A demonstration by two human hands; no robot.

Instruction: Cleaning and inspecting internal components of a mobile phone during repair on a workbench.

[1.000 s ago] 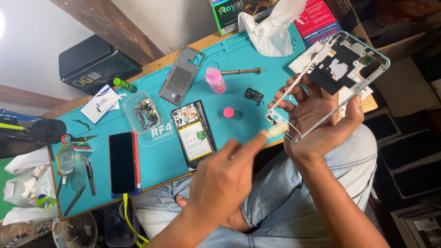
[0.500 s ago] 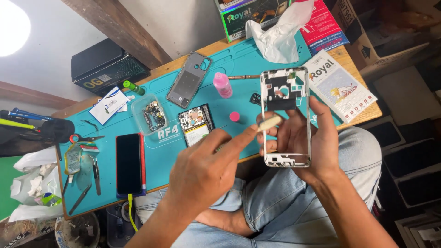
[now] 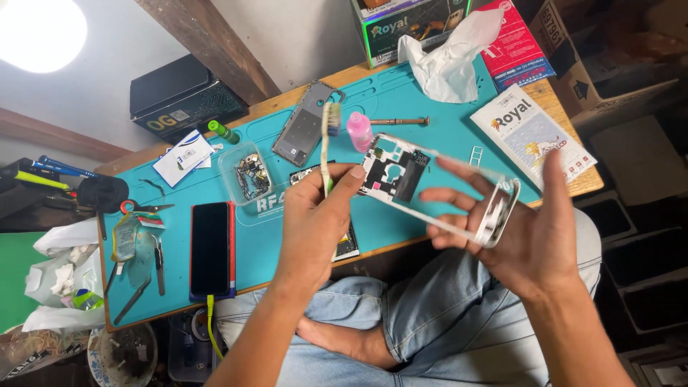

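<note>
A person sits cross-legged in blue jeans at a low wooden desk (image 3: 566, 183) covered by a teal silicone work mat (image 3: 401, 215). The left hand (image 3: 315, 222) is closed around a worn toothbrush with a pale handle (image 3: 327, 143), its bristled head pointing up. The right hand (image 3: 530, 229), fingers spread, cradles a white plastic phone mid-frame (image 3: 437, 190) just above the mat's near edge; motion blur makes it hard to tell exactly how the frame is gripped.

Across the mat lie a dark smartphone in a red-edged case (image 3: 211, 247), a clear plastic parts tray of small screws and pieces (image 3: 247, 175), a grey phone back cover (image 3: 307, 123), a small pink bottle (image 3: 359, 131), a screwdriver (image 3: 401, 121) and metal tweezers (image 3: 158, 261). A crumpled white tissue (image 3: 448, 61) rests at the far edge beside printed cardboard boxes (image 3: 408, 25) and a white booklet (image 3: 534, 136). A black box (image 3: 179, 97) sits against the pale wall under a slanting wooden beam (image 3: 208, 43). A bright lamp (image 3: 39, 32) glares at upper left; white plastic bags (image 3: 61, 276) bunch at the desk's left end.
</note>
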